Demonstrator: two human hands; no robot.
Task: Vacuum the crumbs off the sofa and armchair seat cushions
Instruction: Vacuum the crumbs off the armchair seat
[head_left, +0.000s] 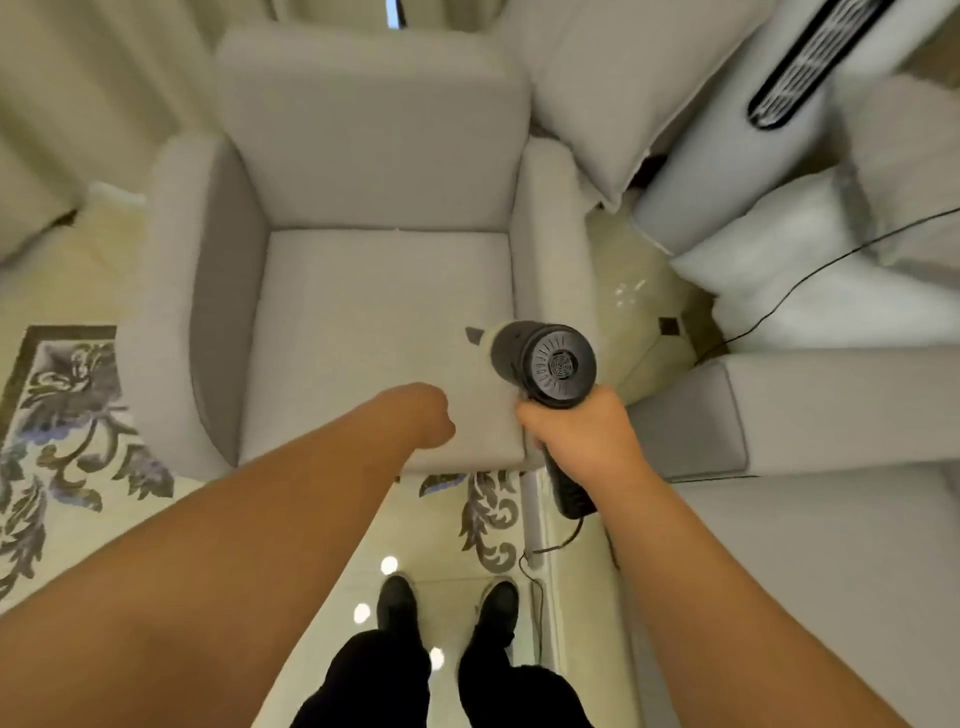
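A light grey armchair (176, 291) fills the middle of the head view, its seat cushion (363, 322) bare. My right hand (582, 436) grips the handle of a black handheld vacuum (545, 364), whose nozzle points down at the right front part of the cushion. The vacuum's round rear vent faces the camera. My left hand (421, 415) hovers over the cushion's front edge with its fingers curled under and out of sight; I cannot see anything in it. No crumbs are distinguishable on the fabric.
A grey sofa (805, 519) stands at the right, its arm close to my right hand. The vacuum's black cord (540, 551) trails on the glossy tile floor by my feet (447, 603). A white tower appliance (727, 130), pillows and a patterned rug (62, 405) surround the chair.
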